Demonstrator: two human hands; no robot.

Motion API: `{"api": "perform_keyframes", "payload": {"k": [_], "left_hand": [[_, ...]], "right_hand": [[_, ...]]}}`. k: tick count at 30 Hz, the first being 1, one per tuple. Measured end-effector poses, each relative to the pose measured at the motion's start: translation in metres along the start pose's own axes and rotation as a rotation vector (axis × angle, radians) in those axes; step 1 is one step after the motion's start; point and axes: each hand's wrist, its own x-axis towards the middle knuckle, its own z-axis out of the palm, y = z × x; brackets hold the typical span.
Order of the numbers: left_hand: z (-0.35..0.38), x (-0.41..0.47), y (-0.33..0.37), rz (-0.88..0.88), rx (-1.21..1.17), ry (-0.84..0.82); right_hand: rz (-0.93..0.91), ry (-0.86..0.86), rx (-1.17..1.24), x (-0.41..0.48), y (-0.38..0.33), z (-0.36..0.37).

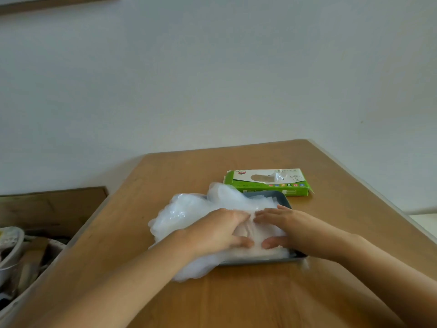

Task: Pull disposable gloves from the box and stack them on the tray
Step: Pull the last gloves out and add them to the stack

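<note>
1. Gloves (196, 209), clear and crumpled, lie in a loose heap on the dark grey tray (285, 200). On my feed the heap spills over the tray's left edge onto the wooden table (236, 299).
2. I see the left hand (220, 230) lying palm-down on the heap, fingers fairly straight and pressing on the plastic, thumb stretched toward the right.
3. The right hand (281, 227) also lies flat on the heap, over the tray's right part, with its fingers extended. Neither hand curls round anything that I can see.
4. The fingertips of the two hands nearly meet at the top of the pile. Lower down the thumbs point at each other with a small gap between them.
5. The green and white box (267, 185) lies flat just behind the tray; I cannot tell whether it touches the far rim. A wisp of clear plastic (280, 178) pokes from its oval opening.
6. Off the table's left edge I see some clutter (21, 254), too blurred to name.
</note>
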Motion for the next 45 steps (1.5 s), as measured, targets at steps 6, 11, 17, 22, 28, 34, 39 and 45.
{"api": "perform_keyframes", "payload": {"k": [6,11,17,22,28,34,39,45], "left_hand": [[-0.011,0.017,-0.017,-0.058,0.207,-0.118],[-0.003,0.018,-0.041,-0.142,0.233,-0.131],[-0.019,0.015,-0.055,-0.288,0.209,-0.186],[-0.053,0.035,-0.040,-0.317,0.187,-0.171],[-0.063,0.090,-0.021,-0.230,0.135,-0.070],[-0.038,0.131,-0.028,-0.281,0.155,-0.179],[-0.020,0.136,-0.039,-0.326,0.100,-0.181],[-0.013,0.133,-0.042,-0.292,0.059,-0.136]], "right_hand": [[0.013,-0.168,-0.012,-0.004,0.002,-0.009],[0.011,-0.228,-0.075,-0.001,0.009,-0.011],[0.080,-0.333,-0.071,0.007,0.015,-0.030],[0.096,0.201,0.128,0.045,0.039,-0.048],[0.089,0.406,0.017,0.105,0.075,-0.042],[0.171,0.262,0.016,0.119,0.091,-0.023],[0.155,0.367,0.072,0.121,0.097,-0.020],[0.220,0.587,0.543,0.114,0.104,-0.029]]}}
